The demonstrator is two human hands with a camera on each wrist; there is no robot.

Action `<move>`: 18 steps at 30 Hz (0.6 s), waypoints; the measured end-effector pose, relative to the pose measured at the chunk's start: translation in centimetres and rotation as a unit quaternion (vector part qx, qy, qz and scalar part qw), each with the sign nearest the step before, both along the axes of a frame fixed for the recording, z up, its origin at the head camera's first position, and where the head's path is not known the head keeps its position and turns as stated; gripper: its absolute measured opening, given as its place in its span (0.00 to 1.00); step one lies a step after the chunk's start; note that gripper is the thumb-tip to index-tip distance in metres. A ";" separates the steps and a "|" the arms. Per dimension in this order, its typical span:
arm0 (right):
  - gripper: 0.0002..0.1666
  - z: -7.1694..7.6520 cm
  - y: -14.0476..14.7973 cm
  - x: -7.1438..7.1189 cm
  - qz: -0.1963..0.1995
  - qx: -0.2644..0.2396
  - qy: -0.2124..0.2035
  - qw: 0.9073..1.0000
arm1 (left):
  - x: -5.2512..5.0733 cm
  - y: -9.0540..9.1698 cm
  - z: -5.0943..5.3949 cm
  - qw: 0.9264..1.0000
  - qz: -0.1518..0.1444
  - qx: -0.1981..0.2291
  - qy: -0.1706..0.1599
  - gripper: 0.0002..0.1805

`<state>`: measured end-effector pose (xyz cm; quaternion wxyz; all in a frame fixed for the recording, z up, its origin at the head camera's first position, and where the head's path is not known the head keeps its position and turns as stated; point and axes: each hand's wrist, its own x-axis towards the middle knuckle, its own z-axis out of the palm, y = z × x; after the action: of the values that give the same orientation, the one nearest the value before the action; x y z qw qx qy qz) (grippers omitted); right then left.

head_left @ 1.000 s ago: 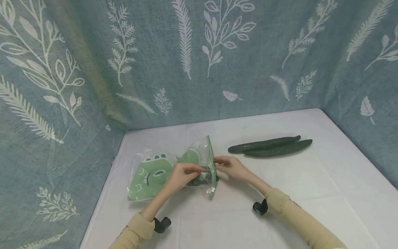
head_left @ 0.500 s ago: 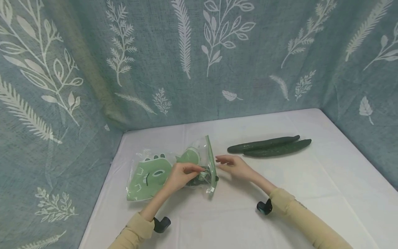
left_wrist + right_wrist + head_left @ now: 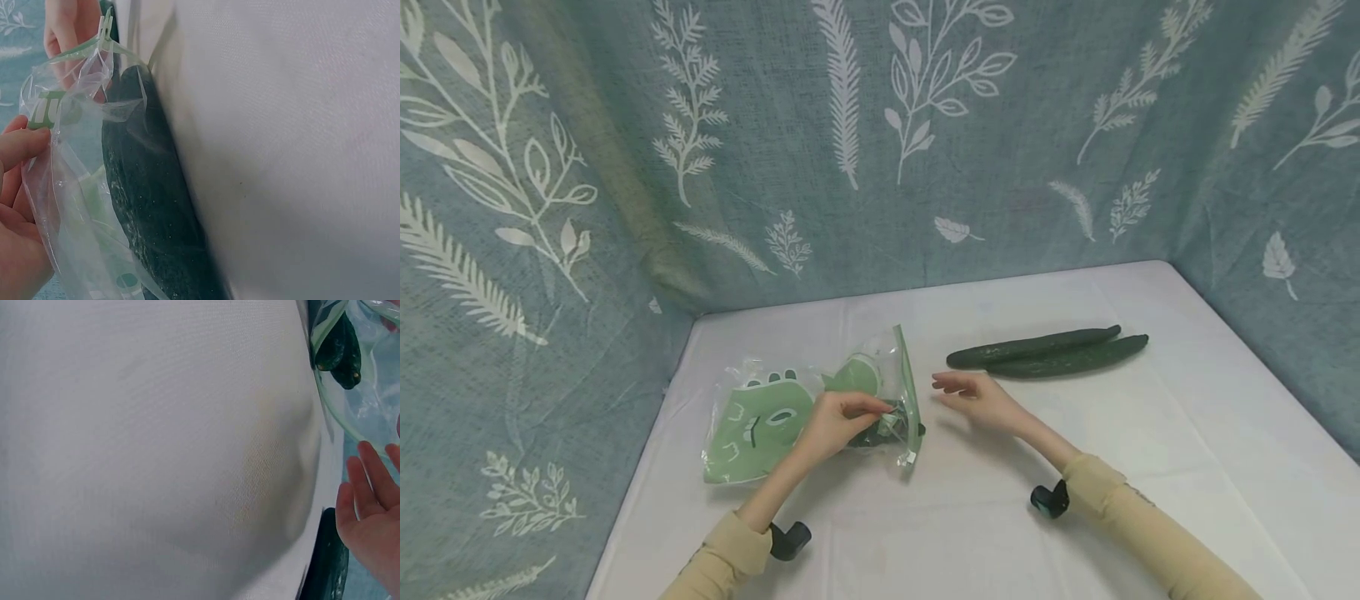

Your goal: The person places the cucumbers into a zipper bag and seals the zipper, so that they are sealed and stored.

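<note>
A clear zip bag point(image 3: 760, 429) with green cartoon print lies on the left half of the table, its green-edged mouth facing right. My left hand point(image 3: 835, 425) pinches the bag's film near that mouth between thumb and fingers, as the left wrist view confirms. Through the plastic there, a dark green cucumber point(image 3: 153, 200) shows lengthwise. Two cucumber ends point(image 3: 342, 356) are visible at the bag mouth in the right wrist view. My right hand point(image 3: 981, 402) hovers right of the mouth, apart from it, fingers extended and holding nothing.
Two long cucumbers, a rear one point(image 3: 1030, 348) and a front one point(image 3: 1075, 360), lie side by side on the white-covered table point(image 3: 970, 533) behind my right hand. A blue-green leaf-patterned curtain point(image 3: 880, 167) encloses the back and sides.
My right hand has let go of the bag's mouth and moved a short way right. My left hand keeps its hold on the bag, nearly still.
</note>
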<state>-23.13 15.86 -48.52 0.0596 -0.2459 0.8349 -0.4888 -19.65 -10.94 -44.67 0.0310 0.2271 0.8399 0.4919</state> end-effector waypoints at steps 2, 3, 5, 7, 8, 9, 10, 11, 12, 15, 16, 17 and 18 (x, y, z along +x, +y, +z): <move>0.25 0.0 0.2 0.1 -0.002 0.002 0.003 1.000 | 0.0 0.0 0.0 1.000 0.000 0.001 -0.004 0.09; 0.25 0.0 0.3 0.1 -0.003 0.004 0.004 1.000 | 0.0 0.0 0.0 1.000 0.000 0.001 -0.004 0.09; 0.25 0.1 0.5 0.2 -0.006 0.010 0.007 1.000 | 0.0 0.0 -0.1 1.000 -0.002 0.000 -0.005 0.09; 0.25 0.1 0.7 0.3 -0.010 0.015 0.006 1.000 | 0.0 -0.1 -0.2 1.000 -0.003 -0.001 -0.005 0.09; 0.26 0.1 0.9 0.3 -0.012 0.016 0.004 1.000 | 0.0 -0.1 -0.2 1.000 -0.003 -0.001 -0.006 0.09; 0.26 0.1 1.0 0.3 -0.012 0.017 0.004 1.000 | 0.0 -0.1 -0.2 1.000 -0.003 -0.002 -0.006 0.09; 0.26 0.1 1.2 0.4 -0.013 0.018 0.003 1.000 | 0.0 -0.1 -0.2 1.000 -0.003 -0.003 -0.006 0.09; 0.26 0.1 1.4 0.4 -0.014 0.017 0.000 1.000 | 0.0 -0.1 -0.2 1.000 -0.002 -0.004 -0.006 0.09; 0.26 0.1 1.6 0.4 -0.015 0.018 -0.002 1.000 | 0.0 -0.1 -0.3 1.000 -0.003 -0.004 -0.006 0.09; 0.26 0.2 2.3 0.4 -0.015 0.024 0.001 1.000 | 0.0 -0.2 -0.3 1.000 -0.003 -0.004 -0.009 0.09; 0.26 0.3 2.5 0.4 -0.015 0.026 0.002 1.000 | 0.0 -0.2 -0.4 1.000 -0.003 -0.004 -0.009 0.09; 0.26 0.3 2.7 0.4 -0.016 0.027 0.004 0.999 | 0.0 -0.2 -0.4 1.000 -0.004 -0.003 -0.010 0.09; 0.26 0.4 2.9 0.4 -0.017 0.029 0.007 0.999 | 0.0 -0.2 -0.5 1.000 -0.004 -0.002 -0.010 0.09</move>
<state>-22.68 18.79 -48.08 0.0523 -0.2336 0.8530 -0.4637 -19.64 -11.16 -45.14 0.0415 0.2254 0.8397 0.4924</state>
